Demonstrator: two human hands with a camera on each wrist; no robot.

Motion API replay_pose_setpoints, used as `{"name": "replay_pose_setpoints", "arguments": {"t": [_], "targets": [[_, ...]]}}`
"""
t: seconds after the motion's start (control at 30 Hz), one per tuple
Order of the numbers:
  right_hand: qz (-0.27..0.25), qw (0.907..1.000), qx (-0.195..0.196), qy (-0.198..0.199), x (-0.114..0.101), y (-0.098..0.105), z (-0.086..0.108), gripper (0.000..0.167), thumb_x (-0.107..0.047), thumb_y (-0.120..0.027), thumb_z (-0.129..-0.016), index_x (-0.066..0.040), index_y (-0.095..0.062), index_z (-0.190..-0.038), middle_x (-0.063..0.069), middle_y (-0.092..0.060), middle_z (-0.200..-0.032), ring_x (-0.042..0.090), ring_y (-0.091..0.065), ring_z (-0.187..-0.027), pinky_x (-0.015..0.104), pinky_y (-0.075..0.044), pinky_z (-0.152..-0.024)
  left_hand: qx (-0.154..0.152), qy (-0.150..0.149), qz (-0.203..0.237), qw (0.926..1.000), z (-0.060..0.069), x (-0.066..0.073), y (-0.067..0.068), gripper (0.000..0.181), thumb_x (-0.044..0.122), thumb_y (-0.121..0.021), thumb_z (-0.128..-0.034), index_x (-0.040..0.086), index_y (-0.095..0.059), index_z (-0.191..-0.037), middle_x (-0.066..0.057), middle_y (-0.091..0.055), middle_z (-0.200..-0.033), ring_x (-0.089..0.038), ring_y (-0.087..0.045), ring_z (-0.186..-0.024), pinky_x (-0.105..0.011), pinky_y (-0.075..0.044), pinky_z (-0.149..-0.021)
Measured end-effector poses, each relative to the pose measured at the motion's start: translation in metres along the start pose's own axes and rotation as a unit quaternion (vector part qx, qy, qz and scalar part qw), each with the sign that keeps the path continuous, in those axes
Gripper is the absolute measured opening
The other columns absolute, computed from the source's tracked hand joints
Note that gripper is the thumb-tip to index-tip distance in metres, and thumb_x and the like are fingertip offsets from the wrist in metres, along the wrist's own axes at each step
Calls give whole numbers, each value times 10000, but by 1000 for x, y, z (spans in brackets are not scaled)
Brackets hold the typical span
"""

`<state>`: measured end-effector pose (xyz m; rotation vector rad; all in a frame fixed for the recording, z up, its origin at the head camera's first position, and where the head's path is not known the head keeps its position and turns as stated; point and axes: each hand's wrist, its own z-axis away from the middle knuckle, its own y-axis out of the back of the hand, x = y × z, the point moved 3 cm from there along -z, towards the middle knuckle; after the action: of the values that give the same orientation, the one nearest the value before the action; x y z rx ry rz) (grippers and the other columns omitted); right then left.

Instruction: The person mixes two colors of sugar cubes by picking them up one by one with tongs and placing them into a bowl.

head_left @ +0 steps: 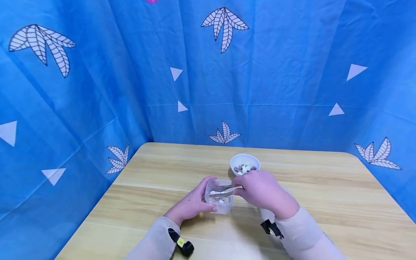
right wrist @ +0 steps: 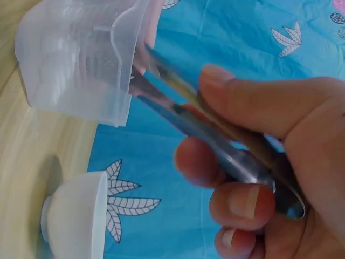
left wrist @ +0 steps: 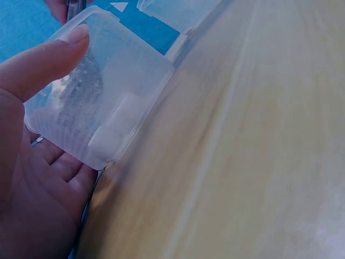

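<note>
My left hand (head_left: 193, 201) grips a small clear plastic container (head_left: 224, 209) on the table, its thumb on the near side and fingers round the far left. A few white pieces (left wrist: 116, 127) lie at the container's bottom. In my right hand (head_left: 264, 191) are metal tongs (right wrist: 232, 151), pinched between thumb and fingers. Their tips reach down into the container, slightly apart in the head view; whether they touch a piece cannot be made out. Behind, close to the right hand, stands a white bowl (head_left: 244, 156) holding several white and brown pieces (head_left: 244, 168).
Partly hidden under my right forearm is another pale translucent object (head_left: 267, 215), whose clear plastic edge (left wrist: 183, 11) also shows in the left wrist view. The wooden table (head_left: 325, 187) ends at a blue patterned curtain (head_left: 276, 72) at the back and sides.
</note>
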<state>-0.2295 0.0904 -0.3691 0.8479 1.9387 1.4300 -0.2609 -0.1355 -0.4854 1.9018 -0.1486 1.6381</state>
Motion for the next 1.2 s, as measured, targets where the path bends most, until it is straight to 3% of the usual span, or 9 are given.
{"name": "replay_pose_setpoints", "arguments": {"t": [0.23, 0.4, 0.57, 0.67, 0.87, 1.0, 1.2], "targets": [[-84, 9986, -282, 436, -5, -4, 1, 102, -378, -779, -871, -327, -706, -822, -206, -496, -646, 56, -434, -529, 305, -363, -458, 22, 91, -56, 9999, 1, 1, 1, 996, 279, -860, -794, 270, -252, -1583, -17, -448, -1508, -198, -499, -1310, -487, -315, -1152], [48, 9996, -266, 55, -8, -5, -1, 83, -360, -801, -855, -316, -731, -854, -186, -549, -674, 79, -457, -551, 315, -376, -463, 35, 111, -55, 9999, 1, 0, 1, 994, 285, -854, -805, 265, -241, -1588, -1, -454, -1499, -196, -494, -1312, -486, -319, -1150], [74, 9996, -145, -238, -9, -1, -2, 137, -346, -818, -847, -283, -767, -958, -122, -690, -815, 108, -570, -643, 345, -441, -498, 7, 78, 35, 10000, 2, 1, 0, 984, 232, -842, -819, 240, -231, -1591, 3, -454, -1506, -228, -471, -1347, -516, -294, -1167], [-2, 9998, -82, -178, -7, 4, 0, 157, -338, -825, -840, -282, -778, -979, -130, -695, -825, 96, -578, -654, 339, -459, -526, 4, 88, 10, 10000, 2, 1, 0, 984, 240, -847, -814, 246, -238, -1588, 2, -458, -1503, -233, -463, -1353, -528, -275, -1172], [131, 9996, -237, 53, -10, 1, 1, 77, -354, -805, -844, -320, -739, -865, -182, -541, -654, 84, -443, -529, 324, -364, -447, 13, 125, -118, 9999, 1, 3, 0, 975, 288, -843, -820, 250, -243, -1588, -19, -449, -1505, -227, -473, -1334, -523, -298, -1160], [194, 9996, -109, 196, -12, -4, 0, 99, -332, -793, -856, -320, -708, -808, -182, -505, -625, 87, -424, -510, 316, -349, -439, 21, 158, -160, 9997, 2, 3, -1, 979, 294, -845, -817, 259, -242, -1588, -14, -450, -1505, -221, -465, -1342, -519, -296, -1160], [9, 9996, 34, 267, -9, 0, 1, 49, -314, -784, -880, -296, -740, -868, -183, -575, -685, 60, -464, -551, 300, -387, -468, 12, 99, -137, 9999, 2, 3, -1, 973, 263, -849, -818, 244, -248, -1584, -24, -455, -1511, -228, -468, -1349, -503, -297, -1162]]}}
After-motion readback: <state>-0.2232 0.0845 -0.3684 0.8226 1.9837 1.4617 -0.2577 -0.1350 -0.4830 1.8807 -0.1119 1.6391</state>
